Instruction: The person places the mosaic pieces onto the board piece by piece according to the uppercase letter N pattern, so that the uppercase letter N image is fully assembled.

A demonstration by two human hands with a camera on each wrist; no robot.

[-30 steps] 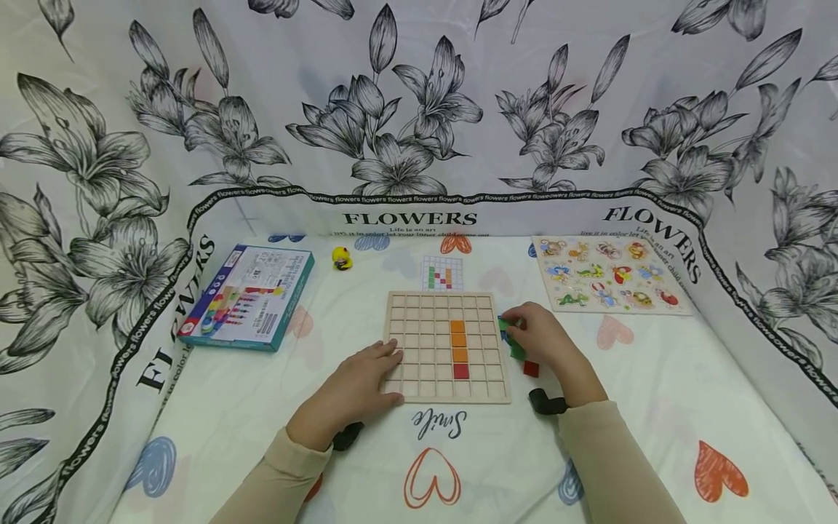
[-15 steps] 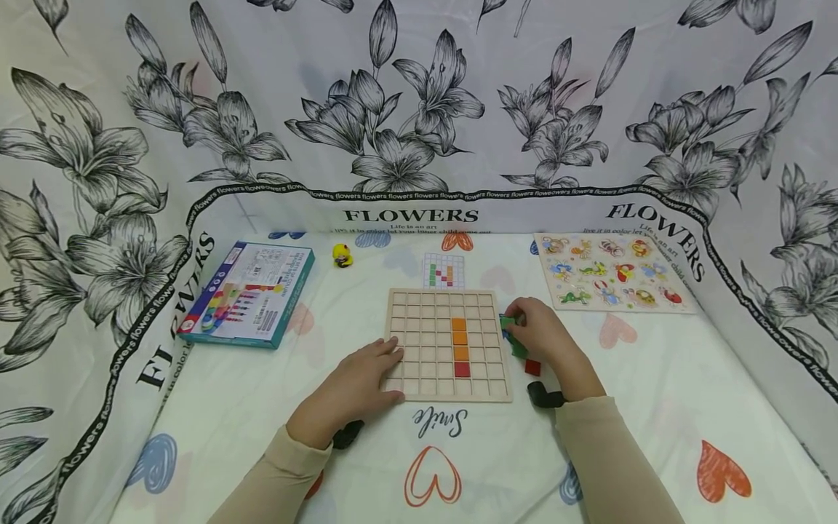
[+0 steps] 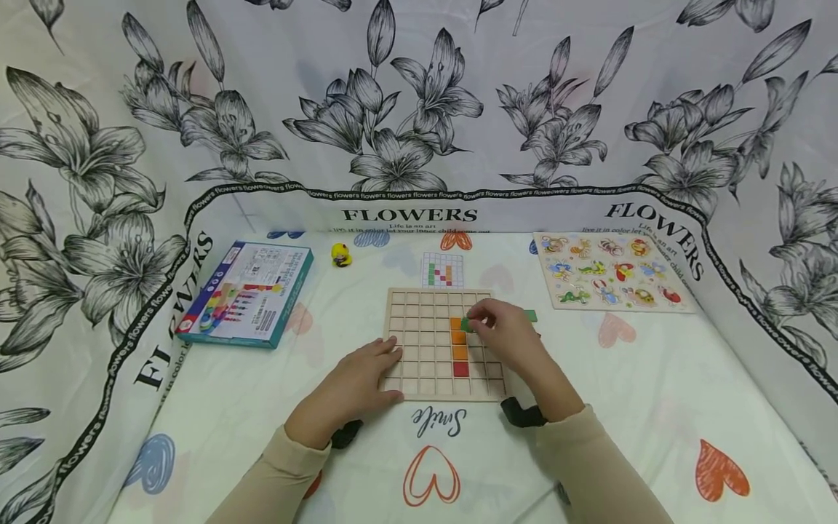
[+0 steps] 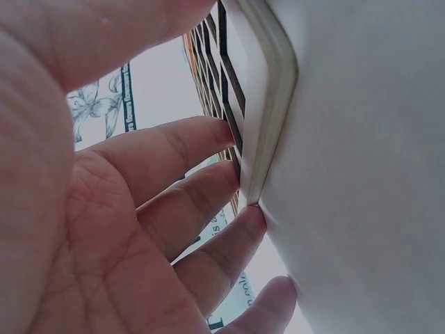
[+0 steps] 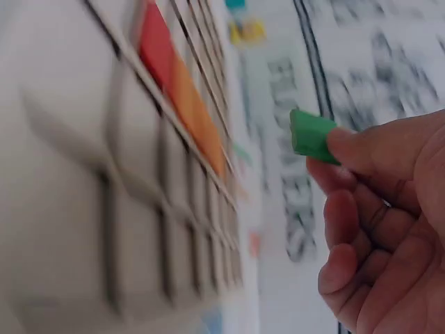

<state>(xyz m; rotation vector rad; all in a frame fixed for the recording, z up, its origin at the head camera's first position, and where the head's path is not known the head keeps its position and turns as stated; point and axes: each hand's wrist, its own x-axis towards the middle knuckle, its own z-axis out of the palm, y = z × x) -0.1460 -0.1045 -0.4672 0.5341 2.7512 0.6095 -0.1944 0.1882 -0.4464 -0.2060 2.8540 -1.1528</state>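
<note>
A wooden grid board (image 3: 419,378) lies on the cloth, with three orange tiles (image 3: 460,338) and one red tile (image 3: 461,369) set in a column. My right hand (image 3: 513,338) pinches a green tile (image 5: 311,133) between thumb and index finger, above the board's right part, near the top orange tile. My left hand (image 3: 350,386) rests at the board's left edge; its straight fingers (image 4: 201,202) touch the frame in the left wrist view. Just beyond the board lies a paper pattern card (image 3: 443,271) with coloured squares. Another green tile (image 3: 531,316) shows right of the board, partly behind my right hand.
A boxed toy set (image 3: 249,295) lies at the left. A small yellow duck figure (image 3: 340,255) stands at the back. To the right is a wooden picture board (image 3: 612,273) with animal shapes. Flower-printed curtains (image 3: 419,109) close off the back and sides.
My right hand has moved left from the loose tiles beside the board to over the board, carrying a green tile. My left hand has stayed on the board's edge.
</note>
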